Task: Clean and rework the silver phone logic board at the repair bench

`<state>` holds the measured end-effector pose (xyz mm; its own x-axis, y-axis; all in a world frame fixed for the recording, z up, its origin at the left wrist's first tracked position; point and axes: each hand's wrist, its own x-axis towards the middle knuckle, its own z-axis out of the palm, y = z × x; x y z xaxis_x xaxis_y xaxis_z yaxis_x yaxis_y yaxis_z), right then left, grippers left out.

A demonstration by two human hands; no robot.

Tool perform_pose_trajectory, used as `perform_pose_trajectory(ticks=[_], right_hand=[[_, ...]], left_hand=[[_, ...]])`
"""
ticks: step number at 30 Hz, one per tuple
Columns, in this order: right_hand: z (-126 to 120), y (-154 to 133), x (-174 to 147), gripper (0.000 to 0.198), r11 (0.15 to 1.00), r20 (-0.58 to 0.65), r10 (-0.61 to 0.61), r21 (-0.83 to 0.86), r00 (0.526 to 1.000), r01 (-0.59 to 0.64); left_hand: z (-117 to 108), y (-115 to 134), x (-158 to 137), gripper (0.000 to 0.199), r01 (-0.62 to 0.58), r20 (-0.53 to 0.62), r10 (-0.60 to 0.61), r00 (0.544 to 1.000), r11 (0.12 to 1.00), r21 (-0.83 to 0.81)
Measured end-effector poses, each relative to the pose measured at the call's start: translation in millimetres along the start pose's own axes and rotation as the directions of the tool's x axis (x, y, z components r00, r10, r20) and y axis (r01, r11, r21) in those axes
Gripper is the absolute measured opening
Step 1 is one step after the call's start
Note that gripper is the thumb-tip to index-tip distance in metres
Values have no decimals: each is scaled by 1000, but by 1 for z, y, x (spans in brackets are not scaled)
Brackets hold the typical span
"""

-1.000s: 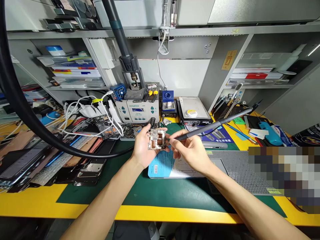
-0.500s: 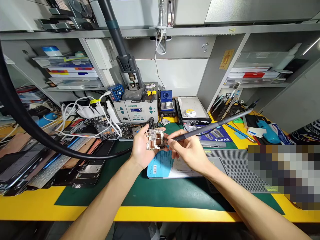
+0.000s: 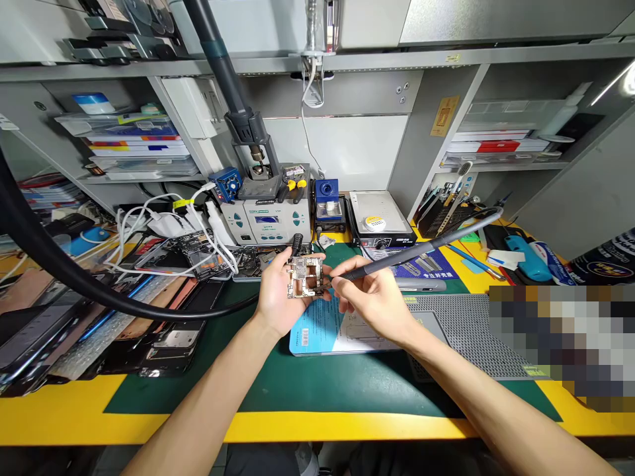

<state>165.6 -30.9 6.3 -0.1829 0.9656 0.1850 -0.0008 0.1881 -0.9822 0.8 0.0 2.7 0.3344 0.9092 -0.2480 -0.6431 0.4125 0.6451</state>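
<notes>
My left hand (image 3: 275,297) is closed around the edge of a small phone circuit board (image 3: 305,276) with square cutouts, tilted up to face me. From the right, my right hand (image 3: 374,297) pinches a soldering iron (image 3: 397,254) near its ribbed front end, fingers wrapped around it. Its thin tip reaches the board's right side; whether they touch I cannot tell. A thick black cable (image 3: 198,314) passes behind my left hand, and a black ribbed piece (image 3: 296,243) rises just above the thumb. Below the hands lies a blue and white pad (image 3: 317,337).
Behind the board stands a grey rework station (image 3: 268,221), with a blue iron stand (image 3: 327,198) and a flat heating plate (image 3: 380,211) beside it. Phone parts (image 3: 169,344) and white cables (image 3: 149,218) crowd the left. A perforated grey mat (image 3: 461,330) lies at right.
The view has shifted slightly. My two hands stay almost in place, with the board and iron still held; the board's tilt differs a little.
</notes>
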Motion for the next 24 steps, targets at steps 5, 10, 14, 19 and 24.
perform_pose_trajectory(ticks=[5, 10, 14, 19, 24], right_hand=[[0, -1, -1, 9, 1000, 5, 15, 3, 1000, -15], [1, -2, 0, 9, 1000, 6, 21, -8, 1000, -21], [0, -2, 0, 6, 1000, 0, 27, 5, 1000, -27], [0, -1, -1, 7, 1000, 19, 21, 6, 1000, -21], [-1, 0, -1, 5, 1000, 7, 5, 4, 1000, -5]], left_hand=[[1, 1, 1, 51, 1, -3, -1, 1000, 1000, 10], [2, 0, 0, 51, 2, -8, -2, 1000, 1000, 14], [1, 0, 0, 51, 5, -9, -5, 1000, 1000, 15], [2, 0, 0, 50, 3, -26, -3, 1000, 1000, 9], [2, 0, 0, 50, 7, -21, -7, 1000, 1000, 8]])
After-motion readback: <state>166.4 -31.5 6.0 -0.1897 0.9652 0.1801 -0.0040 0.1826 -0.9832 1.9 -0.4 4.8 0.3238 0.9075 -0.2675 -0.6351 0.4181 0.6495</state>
